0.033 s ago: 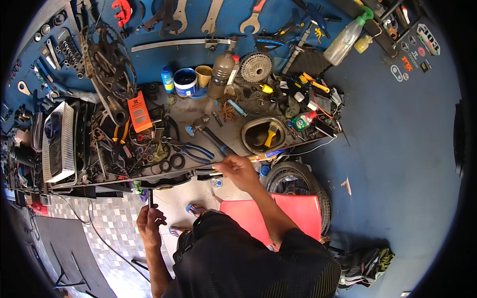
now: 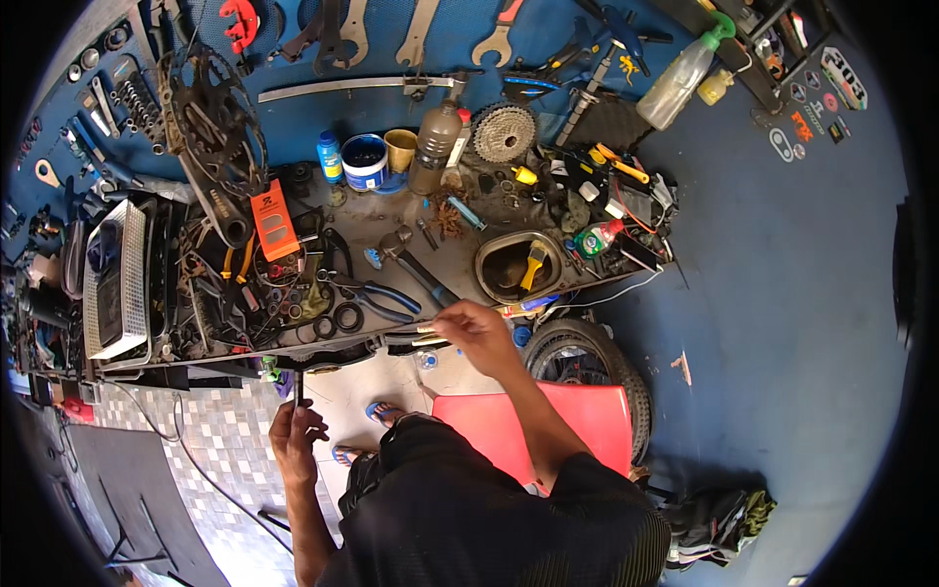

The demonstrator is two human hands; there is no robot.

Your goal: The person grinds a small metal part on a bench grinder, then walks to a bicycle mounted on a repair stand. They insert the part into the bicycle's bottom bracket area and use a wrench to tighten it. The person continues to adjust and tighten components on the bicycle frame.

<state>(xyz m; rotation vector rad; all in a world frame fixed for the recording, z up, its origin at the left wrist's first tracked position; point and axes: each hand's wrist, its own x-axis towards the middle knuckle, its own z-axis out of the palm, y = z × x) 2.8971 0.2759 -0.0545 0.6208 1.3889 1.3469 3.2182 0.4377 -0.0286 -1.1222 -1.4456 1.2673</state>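
My left hand (image 2: pixel 296 430) is closed around the lower end of a thin dark rod (image 2: pixel 299 389), which stands upright below the bench's front edge. I cannot make out its exact kind. My right hand (image 2: pixel 479 340) hovers at the front edge of the workbench, fingers bent and pinched together. Whatever is between its fingertips is too small to name. Just beyond it lies a hammer (image 2: pixel 421 272), its handle end close to my knuckles. Blue-handled pliers (image 2: pixel 377 295) rest to the left of the hammer. Black rings (image 2: pixel 347 315) sit beside the pliers.
On the bench are an oval pan (image 2: pixel 486 284) holding a yellow brush (image 2: pixel 534 264), a dark bottle (image 2: pixel 435 147), a sprocket cassette (image 2: pixel 506 134) and a crankset (image 2: pixel 210 127). A white basket (image 2: pixel 122 338) stands left. Below are a red seat (image 2: pixel 587 416) and a tyre (image 2: pixel 641 391).
My right hand has shifted slightly to the right. My left hand has risen a little with the dark rod. Things on the bench have stayed put.
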